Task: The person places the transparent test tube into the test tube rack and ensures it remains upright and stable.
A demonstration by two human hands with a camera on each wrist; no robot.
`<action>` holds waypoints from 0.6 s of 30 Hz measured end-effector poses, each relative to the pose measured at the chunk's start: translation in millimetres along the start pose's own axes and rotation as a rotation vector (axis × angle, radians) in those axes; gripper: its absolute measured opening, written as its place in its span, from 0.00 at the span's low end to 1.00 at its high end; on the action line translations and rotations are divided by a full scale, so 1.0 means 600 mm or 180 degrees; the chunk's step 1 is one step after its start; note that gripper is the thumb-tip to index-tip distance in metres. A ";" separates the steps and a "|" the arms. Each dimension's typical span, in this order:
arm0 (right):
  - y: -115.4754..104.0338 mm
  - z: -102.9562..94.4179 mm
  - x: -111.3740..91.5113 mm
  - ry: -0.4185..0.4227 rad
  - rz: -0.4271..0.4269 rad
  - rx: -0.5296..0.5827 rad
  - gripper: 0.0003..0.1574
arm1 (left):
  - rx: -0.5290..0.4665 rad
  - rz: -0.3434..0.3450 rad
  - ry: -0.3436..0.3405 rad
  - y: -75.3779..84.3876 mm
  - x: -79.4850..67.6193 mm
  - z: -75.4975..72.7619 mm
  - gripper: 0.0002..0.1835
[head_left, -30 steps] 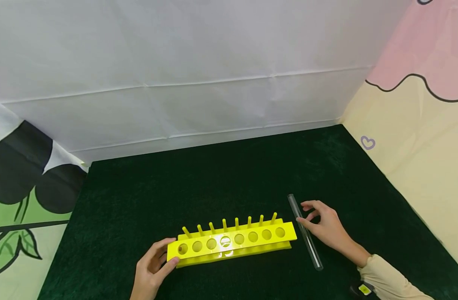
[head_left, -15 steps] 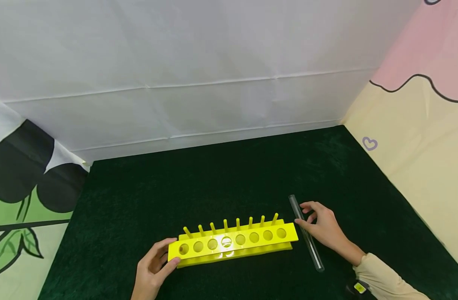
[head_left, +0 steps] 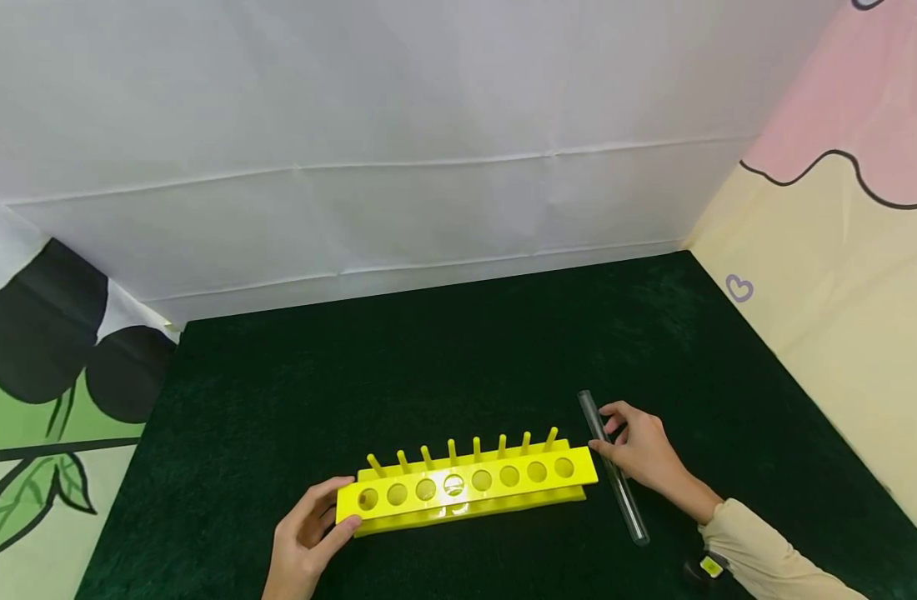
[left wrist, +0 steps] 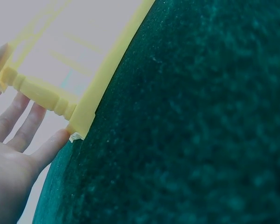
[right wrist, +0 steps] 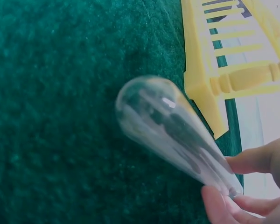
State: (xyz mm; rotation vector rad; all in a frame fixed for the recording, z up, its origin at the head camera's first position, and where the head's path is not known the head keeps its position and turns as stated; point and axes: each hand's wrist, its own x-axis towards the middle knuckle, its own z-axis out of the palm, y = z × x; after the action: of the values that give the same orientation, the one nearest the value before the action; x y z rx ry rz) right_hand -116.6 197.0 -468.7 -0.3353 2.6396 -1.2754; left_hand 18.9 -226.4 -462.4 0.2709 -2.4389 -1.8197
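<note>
A yellow test tube rack (head_left: 466, 490), with a row of round holes and a row of pegs behind them, stands on the dark green cloth. My left hand (head_left: 303, 533) grips its left end, thumb on the front edge of the top plate. The left wrist view shows the fingers (left wrist: 30, 122) along the rack's end post. To the right of the rack, a clear glass test tube (head_left: 625, 493) lies slanted. My right hand (head_left: 644, 446) pinches it around its middle. In the right wrist view the tube's rounded end points toward the camera, apart from the rack (right wrist: 198, 74).
Dark green cloth (head_left: 398, 367) covers the table. A white sheet (head_left: 428, 208) rises behind it, a cream and pink printed sheet (head_left: 826, 292) stands on the right, and a patterned one (head_left: 38, 467) on the left.
My right wrist and sleeve have shifted slightly left while the fingers stay at the tube. The rack, the tube and my left hand have hardly moved.
</note>
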 end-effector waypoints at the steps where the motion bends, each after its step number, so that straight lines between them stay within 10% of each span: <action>1: -0.001 -0.001 0.000 -0.0020 0.0025 0.0008 0.30 | 0.0002 -0.0003 0.0002 0.001 -0.001 0.000 0.22; 18: -0.010 -0.010 -0.001 -0.0138 0.0119 0.0092 0.29 | -0.0059 0.0078 -0.0007 0.002 -0.001 -0.001 0.21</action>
State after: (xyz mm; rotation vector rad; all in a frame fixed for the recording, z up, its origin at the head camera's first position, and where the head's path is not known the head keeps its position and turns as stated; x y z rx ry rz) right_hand -117.1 197.7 -460.2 -0.3040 2.5766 -1.2786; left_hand 19.5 -226.6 -461.2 0.2365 -2.4146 -1.8327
